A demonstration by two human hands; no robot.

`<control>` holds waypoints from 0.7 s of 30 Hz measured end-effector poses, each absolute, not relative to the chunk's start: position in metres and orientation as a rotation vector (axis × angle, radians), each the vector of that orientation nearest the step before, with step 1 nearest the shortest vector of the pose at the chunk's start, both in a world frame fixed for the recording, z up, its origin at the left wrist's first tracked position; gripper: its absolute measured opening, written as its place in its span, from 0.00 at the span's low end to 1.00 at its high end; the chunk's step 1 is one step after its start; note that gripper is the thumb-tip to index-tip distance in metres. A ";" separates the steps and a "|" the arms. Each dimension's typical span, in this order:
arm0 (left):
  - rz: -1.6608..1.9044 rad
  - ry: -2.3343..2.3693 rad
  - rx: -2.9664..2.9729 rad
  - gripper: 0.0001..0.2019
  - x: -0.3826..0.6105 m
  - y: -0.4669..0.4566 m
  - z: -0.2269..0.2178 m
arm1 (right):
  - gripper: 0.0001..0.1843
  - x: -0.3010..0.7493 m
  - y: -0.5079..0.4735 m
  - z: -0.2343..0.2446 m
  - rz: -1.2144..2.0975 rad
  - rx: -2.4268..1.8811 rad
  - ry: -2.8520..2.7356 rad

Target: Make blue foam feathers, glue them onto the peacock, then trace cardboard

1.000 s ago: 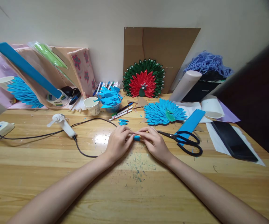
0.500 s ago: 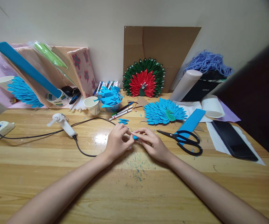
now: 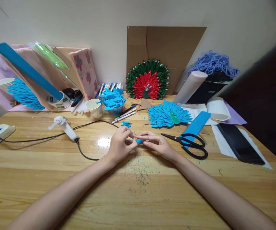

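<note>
A small blue strip (image 3: 139, 141), perhaps crepe paper, is pinched between my two hands just above the wooden table. My left hand (image 3: 121, 142) grips its left end with thumb and fingertips. My right hand (image 3: 160, 144) has its thumb and fingers on the right end. Behind my left hand lie several small folded blue pieces (image 3: 126, 124). A blue feathered peacock (image 3: 160, 115) with a green body rests beyond my right hand. Black-handled scissors (image 3: 194, 145) lie to the right, partly over a flat blue strip (image 3: 197, 123).
A white glue gun (image 3: 67, 129) stands at left, its black cord looping behind my left hand. Paper cup (image 3: 95, 109), a bowl of blue cut pieces (image 3: 114, 100) and markers (image 3: 125, 114) sit at the back. A red-green peacock (image 3: 148, 81) leans on cardboard (image 3: 164, 44). A phone (image 3: 241, 145) lies right.
My right hand's fingers have straightened and shifted slightly, showing more of the blue strip. My left hand stays nearly in place.
</note>
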State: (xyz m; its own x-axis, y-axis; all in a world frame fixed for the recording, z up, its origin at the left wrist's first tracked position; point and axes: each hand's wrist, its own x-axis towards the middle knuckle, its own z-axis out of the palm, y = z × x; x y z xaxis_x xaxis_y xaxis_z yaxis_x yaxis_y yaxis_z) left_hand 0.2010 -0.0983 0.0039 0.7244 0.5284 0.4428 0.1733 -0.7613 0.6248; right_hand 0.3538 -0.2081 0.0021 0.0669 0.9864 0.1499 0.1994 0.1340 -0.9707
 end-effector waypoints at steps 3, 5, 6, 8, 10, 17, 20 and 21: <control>0.849 0.576 2.349 0.05 0.201 -0.099 0.006 | 0.12 0.352 -0.208 -0.001 0.873 -1.325 -1.303; 0.860 0.673 2.317 0.06 0.202 -0.098 0.007 | 0.10 0.351 -0.207 -0.004 0.720 -1.428 -1.243; 0.863 0.734 2.289 0.06 0.202 -0.097 0.007 | 0.10 0.350 -0.207 -0.007 0.629 -1.491 -1.221; 0.849 0.850 2.219 0.07 0.203 -0.094 0.006 | 0.10 0.349 -0.206 -0.011 0.461 -1.607 -1.228; 0.821 0.943 2.152 0.09 0.203 -0.090 0.004 | 0.10 0.348 -0.205 -0.015 0.354 -1.687 -1.306; 0.825 1.073 2.066 0.10 0.206 -0.077 -0.006 | 0.04 0.349 -0.205 -0.016 0.295 -1.750 -1.449; 0.868 1.000 2.059 0.02 0.206 -0.076 -0.008 | 0.04 0.347 -0.206 -0.013 0.337 -1.708 -1.426; 0.879 0.960 2.058 0.02 0.207 -0.076 -0.008 | 0.04 0.346 -0.206 -0.013 0.360 -1.688 -1.405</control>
State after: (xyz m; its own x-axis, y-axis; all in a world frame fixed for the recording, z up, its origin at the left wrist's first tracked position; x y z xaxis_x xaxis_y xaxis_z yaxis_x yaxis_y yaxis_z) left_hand 0.2065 -0.0758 -0.0080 0.4969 0.8209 0.2814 0.3523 -0.4872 0.7991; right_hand 0.3464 -0.2057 -0.0125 0.3166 0.8988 0.3031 0.6421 0.0321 -0.7659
